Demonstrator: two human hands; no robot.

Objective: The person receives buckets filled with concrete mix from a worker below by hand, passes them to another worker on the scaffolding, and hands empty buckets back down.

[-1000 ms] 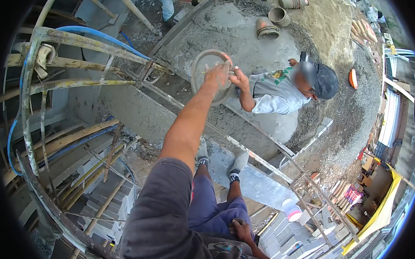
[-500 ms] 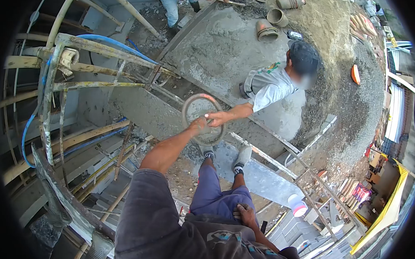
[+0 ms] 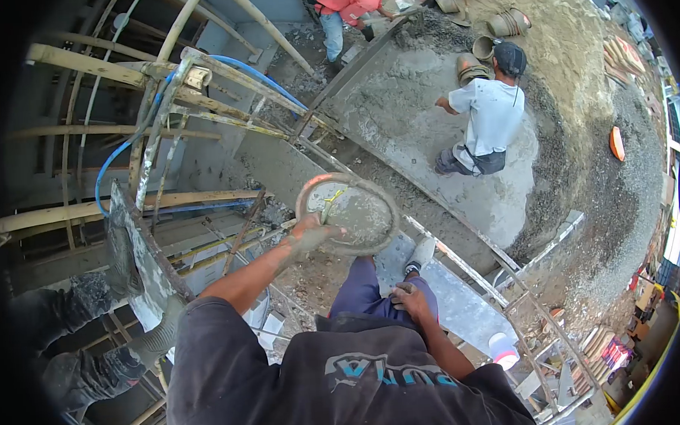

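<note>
My left hand (image 3: 316,234) is closed at the near side of a round bucket (image 3: 391,224), seemingly on its handle, much of which is hidden. Wet grey mortar (image 3: 359,215) fills the bucket, and a small yellow-green strip (image 3: 330,203) lies by the handle. The bucket hangs in front of my legs, tilted a little. My right hand (image 3: 410,300) rests on my purple shorts (image 3: 365,289) at the thigh with its fingers lying loosely on the cloth. It holds nothing that I can see.
A co-worker (image 3: 490,106) stands on the wet mortar bed beyond the bucket; another person (image 3: 348,2) bends at the top. Bamboo scaffolding (image 3: 161,136) rises left, where someone's shoes (image 3: 156,340) stand by a board (image 3: 149,283). A metal frame (image 3: 535,333) and white pail (image 3: 502,349) are right.
The co-worker's hand was on the bucket beside my left hand; it has let go, and the co-worker has turned away. The bucket has come nearer, with its mortar now showing.
</note>
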